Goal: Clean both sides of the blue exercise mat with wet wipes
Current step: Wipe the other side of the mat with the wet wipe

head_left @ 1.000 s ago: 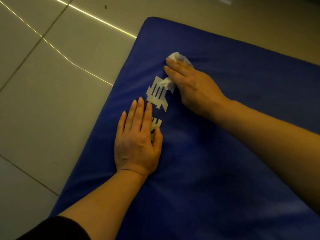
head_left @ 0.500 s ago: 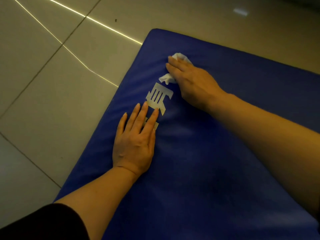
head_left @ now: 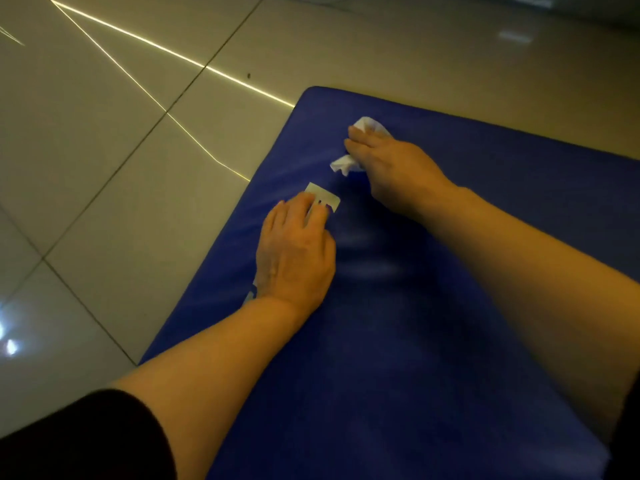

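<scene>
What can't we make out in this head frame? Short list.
- White logo on the blue mat: mostly under the left hand; unreadable.
- Wet wipe: bulk hidden beneath the right hand.
- Mat's underside, and its near and right ends: face-down or cut by frame edges.
- Mat dirt or wetness: motion blur, dim light.

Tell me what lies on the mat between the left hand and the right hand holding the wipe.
In the head view, only the white printed logo at the left hand's fingertips, then bare blue exercise mat up to the white wet wipe under the right hand.

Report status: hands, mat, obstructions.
Right hand pressing wet wipe on blue exercise mat. Left hand flat over white logo. Nothing obstructing.
</scene>
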The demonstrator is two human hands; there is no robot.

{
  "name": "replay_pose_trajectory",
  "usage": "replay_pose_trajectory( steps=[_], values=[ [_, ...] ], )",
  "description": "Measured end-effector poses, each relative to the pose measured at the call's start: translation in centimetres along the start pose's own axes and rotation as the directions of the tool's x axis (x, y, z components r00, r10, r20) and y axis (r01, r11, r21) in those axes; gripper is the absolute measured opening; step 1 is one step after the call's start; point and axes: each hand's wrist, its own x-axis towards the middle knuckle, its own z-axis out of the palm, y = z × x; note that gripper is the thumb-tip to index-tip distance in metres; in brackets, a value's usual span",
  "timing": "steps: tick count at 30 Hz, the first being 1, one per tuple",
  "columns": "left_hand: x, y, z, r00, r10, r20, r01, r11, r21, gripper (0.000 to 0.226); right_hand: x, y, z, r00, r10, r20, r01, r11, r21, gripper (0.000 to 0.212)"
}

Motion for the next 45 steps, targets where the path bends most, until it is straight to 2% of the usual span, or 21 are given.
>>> replay_pose_trajectory(
  steps=[2,4,7,11,14,17,20,27,30,35,40,42,45],
  values=[
    [2.5,1.0,0.3,0.999,0.023,0.037,-0.02,0.995,-0.097,0.033,-3.2,1.0,0.4,0.997,-0.033,-0.066,0.034,0.999,0.015,0.042],
    [4.2,1.6,1.1,0.988,0.057,0.143,-0.035,0.988,-0.154,0.045,-6.3,1.8,0.9,0.989,-0.035,-0.144,0.041,0.998,0.039,0.049],
    [4.7,1.8,3.2,0.975,0.054,0.215,-0.032,0.994,-0.104,0.052,-6.7,2.5,1.5,0.981,-0.009,-0.192,0.014,1.0,0.025,0.053],
    [3.9,2.0,4.7,0.99,-0.004,0.143,0.012,0.998,-0.054,0.055,0.1,2.4,0.3,0.988,0.014,-0.155,-0.013,1.0,0.005,0.039],
    [4.0,1.8,4.4,0.993,-0.006,0.118,0.013,0.998,-0.061,0.055,3.3,2.5,-0.4,0.982,0.005,-0.187,-0.006,1.0,-0.005,0.027],
    [4.0,1.7,4.4,0.995,0.002,0.103,0.004,0.998,-0.057,0.054,0.0,3.0,-0.2,0.982,0.0,-0.187,0.007,0.999,0.036,0.039],
    [4.2,1.5,4.7,0.996,0.005,0.09,-0.002,0.999,-0.037,0.052,-2.1,2.6,-0.1,0.976,0.061,-0.21,-0.053,0.998,0.044,0.049],
    [4.3,1.6,4.7,0.994,0.011,0.104,-0.009,1.0,-0.021,0.051,5.6,1.4,-2.4,0.997,0.052,-0.053,-0.049,0.997,0.054,0.043],
    [4.1,1.6,4.6,0.995,0.015,0.097,-0.013,1.0,-0.022,0.052,1.4,3.7,-2.5,0.995,0.053,-0.088,-0.049,0.998,0.049,0.044],
    [4.1,1.6,4.7,0.996,0.024,0.086,-0.023,1.0,-0.018,0.052,-6.5,6.3,-1.9,0.962,0.211,-0.175,-0.208,0.978,0.031,0.065],
    [4.0,1.6,4.8,0.996,0.027,0.086,-0.029,1.0,0.013,0.052,-0.5,3.9,-2.5,0.973,0.175,-0.153,-0.155,0.979,0.132,0.047],
    [4.0,1.6,4.8,0.996,0.029,0.08,-0.031,0.999,0.015,0.052,0.6,3.8,-2.8,0.982,0.147,-0.117,-0.134,0.985,0.113,0.048],
    [4.1,1.6,4.8,0.997,0.035,0.069,-0.036,0.999,0.015,0.053,-2.5,5.6,-3.0,0.984,0.152,-0.092,-0.146,0.987,0.074,0.055]
  ],
)
